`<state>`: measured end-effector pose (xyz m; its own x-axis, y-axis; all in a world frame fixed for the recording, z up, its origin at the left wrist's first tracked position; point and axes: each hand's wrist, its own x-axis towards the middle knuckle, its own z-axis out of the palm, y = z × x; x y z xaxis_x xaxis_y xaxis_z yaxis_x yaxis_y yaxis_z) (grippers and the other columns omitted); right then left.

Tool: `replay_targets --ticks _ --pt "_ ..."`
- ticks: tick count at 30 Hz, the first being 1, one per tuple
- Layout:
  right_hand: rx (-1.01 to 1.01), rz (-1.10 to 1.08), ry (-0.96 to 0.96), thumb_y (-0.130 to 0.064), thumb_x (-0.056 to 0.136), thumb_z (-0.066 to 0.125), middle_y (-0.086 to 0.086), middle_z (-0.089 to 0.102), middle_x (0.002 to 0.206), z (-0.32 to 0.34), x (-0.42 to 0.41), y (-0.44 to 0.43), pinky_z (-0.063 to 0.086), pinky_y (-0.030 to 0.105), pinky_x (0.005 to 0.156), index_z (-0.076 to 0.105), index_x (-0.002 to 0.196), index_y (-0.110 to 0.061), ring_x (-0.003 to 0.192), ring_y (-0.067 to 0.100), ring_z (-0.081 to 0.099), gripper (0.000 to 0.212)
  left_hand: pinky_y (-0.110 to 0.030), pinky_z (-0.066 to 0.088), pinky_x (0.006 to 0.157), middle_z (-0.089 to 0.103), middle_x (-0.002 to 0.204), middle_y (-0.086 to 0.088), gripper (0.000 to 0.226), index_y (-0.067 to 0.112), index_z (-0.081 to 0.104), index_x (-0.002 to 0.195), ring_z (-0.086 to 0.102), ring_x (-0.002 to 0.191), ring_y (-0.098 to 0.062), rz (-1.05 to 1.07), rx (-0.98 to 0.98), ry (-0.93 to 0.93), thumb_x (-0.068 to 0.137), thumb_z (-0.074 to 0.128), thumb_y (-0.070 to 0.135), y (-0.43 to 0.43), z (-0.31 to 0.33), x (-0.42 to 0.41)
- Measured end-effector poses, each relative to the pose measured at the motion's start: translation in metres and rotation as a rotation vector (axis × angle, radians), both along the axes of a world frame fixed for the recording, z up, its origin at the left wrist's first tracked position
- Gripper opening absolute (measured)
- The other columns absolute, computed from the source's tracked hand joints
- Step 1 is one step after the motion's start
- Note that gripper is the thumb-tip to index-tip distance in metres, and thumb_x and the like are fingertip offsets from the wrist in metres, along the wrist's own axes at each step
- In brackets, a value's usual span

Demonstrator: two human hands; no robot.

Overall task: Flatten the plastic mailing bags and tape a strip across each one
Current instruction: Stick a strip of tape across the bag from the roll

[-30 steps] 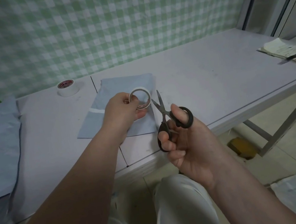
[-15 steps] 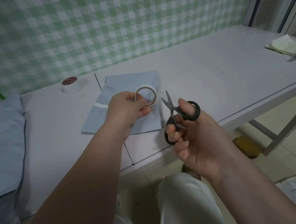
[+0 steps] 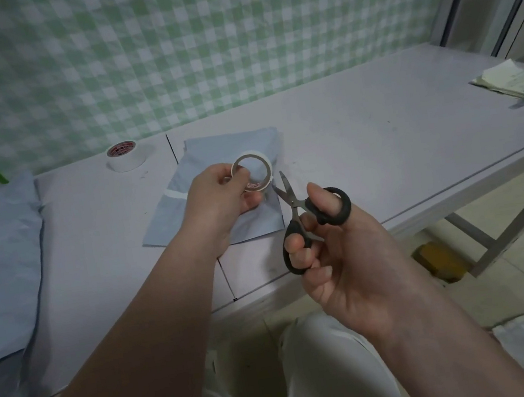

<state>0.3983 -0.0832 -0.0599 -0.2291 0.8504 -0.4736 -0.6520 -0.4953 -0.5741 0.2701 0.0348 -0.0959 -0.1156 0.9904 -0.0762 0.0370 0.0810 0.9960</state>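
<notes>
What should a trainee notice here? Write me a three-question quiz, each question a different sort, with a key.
1. True or false: the left hand holds the white roll of tape above the light-blue plastic mailing bag.
2. What does the right hand hold? A) black-handled metal scissors B) a marker pen C) a craft knife
3. How many tape rolls show, counting the white roll with a red-printed core lying on the pale grey table?
Key: 1 true; 2 A; 3 two.
</notes>
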Motion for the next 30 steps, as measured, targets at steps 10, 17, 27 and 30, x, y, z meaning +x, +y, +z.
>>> replay_targets --ticks 10,17,27,30 --pt "0.019 -0.023 -0.047 -0.040 0.074 0.068 0.005 0.052 0.058 0.001 -0.008 0.003 0.035 0.014 0.031 0.055 0.067 -0.014 0.040 0.009 0.045 0.030 -0.023 0.055 0.067 0.065 0.085 -0.009 0.009 0.011 0.061 0.087 0.064 0.065 -0.013 0.003 0.039 0.023 0.094 0.055 0.012 -0.001 -0.002 -0.001" --pt "0.034 -0.023 -0.154 -0.043 0.079 0.068 0.004 0.056 0.060 -0.004 -0.012 0.001 0.039 0.015 0.035 0.059 0.066 -0.017 0.044 0.009 0.048 0.030 -0.033 0.057 0.076 0.066 0.079 -0.006 0.012 0.010 0.062 0.082 0.066 0.067 -0.015 0.022 0.053 0.021 0.093 0.056 0.012 0.000 -0.004 -0.002" --pt "0.040 -0.018 -0.182 -0.042 0.078 0.068 0.004 0.056 0.059 -0.004 -0.013 0.000 0.039 0.015 0.035 0.060 0.072 -0.017 0.045 0.009 0.048 0.027 -0.035 0.057 0.079 0.065 0.074 -0.003 0.012 0.011 0.062 0.082 0.064 0.058 -0.009 0.030 0.053 0.011 0.093 0.056 0.013 0.001 -0.006 -0.001" --pt "0.046 -0.018 -0.192 -0.041 0.081 0.067 0.004 0.056 0.059 -0.005 -0.013 -0.001 0.039 0.015 0.035 0.061 0.076 -0.017 0.045 0.008 0.048 0.026 -0.032 0.057 0.076 0.065 0.076 -0.004 0.012 0.011 0.062 0.083 0.065 0.060 -0.010 0.026 0.060 0.023 0.093 0.056 0.013 0.001 -0.007 -0.002"
